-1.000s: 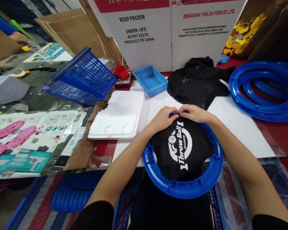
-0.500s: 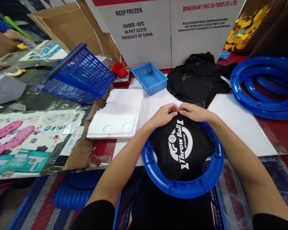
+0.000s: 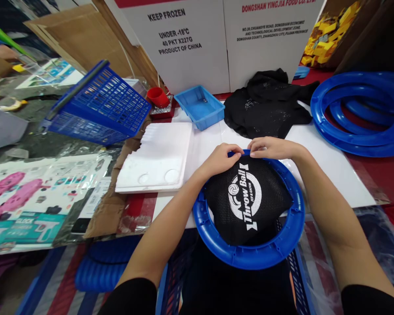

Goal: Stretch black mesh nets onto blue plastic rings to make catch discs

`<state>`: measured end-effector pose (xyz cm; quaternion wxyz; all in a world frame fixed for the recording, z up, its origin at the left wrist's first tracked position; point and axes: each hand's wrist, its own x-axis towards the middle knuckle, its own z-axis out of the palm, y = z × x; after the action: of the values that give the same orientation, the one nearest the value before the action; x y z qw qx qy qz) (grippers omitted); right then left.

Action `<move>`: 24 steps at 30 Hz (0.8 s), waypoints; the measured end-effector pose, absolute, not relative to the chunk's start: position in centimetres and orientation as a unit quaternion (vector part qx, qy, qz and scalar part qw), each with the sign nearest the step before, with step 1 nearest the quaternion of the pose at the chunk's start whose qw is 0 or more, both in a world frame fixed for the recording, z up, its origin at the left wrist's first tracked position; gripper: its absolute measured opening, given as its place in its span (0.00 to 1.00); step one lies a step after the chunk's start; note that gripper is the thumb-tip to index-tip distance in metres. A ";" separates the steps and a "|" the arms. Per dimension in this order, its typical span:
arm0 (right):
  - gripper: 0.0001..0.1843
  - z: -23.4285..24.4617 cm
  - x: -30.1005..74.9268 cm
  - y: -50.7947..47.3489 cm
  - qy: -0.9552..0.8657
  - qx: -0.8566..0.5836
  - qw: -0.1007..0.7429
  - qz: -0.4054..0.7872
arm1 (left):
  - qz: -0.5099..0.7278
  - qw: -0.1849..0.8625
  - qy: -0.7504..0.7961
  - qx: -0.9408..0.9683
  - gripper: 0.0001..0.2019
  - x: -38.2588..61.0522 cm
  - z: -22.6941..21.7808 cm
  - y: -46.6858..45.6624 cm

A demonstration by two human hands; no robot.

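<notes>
A blue plastic ring (image 3: 249,256) lies at the table's near edge with a black mesh net (image 3: 246,201), printed "Throw Ball" in white, stretched inside it. My left hand (image 3: 220,159) pinches the net's top edge at the far side of the ring, fingers curled. My right hand (image 3: 272,148) grips the same edge just to the right, fingers pressed on the net and rim. The two hands sit a small gap apart.
A pile of black nets (image 3: 265,107) lies behind, stacked blue rings (image 3: 361,116) at right. A small blue tray (image 3: 200,106), a red cup (image 3: 157,96), a white foam slab (image 3: 160,159) and a tilted blue basket (image 3: 98,105) stand left. Cartons (image 3: 216,39) wall the back.
My hands have drawn slightly apart along the net's top edge, and more of the blue rim shows around the net. The view shifted a little.
</notes>
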<state>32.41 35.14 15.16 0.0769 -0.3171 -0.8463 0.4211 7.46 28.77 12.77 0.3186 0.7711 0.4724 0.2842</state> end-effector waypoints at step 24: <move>0.15 14.5 32.2 35.2 -0.767 -0.333 0.094 0.541 | 0.260 0.316 0.459 0.788 0.08 7.9 12.7 29.1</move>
<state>32.20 35.23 14.49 0.0942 -0.3332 -0.7666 0.5408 7.91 29.06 12.66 0.3163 0.7883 0.4593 0.2598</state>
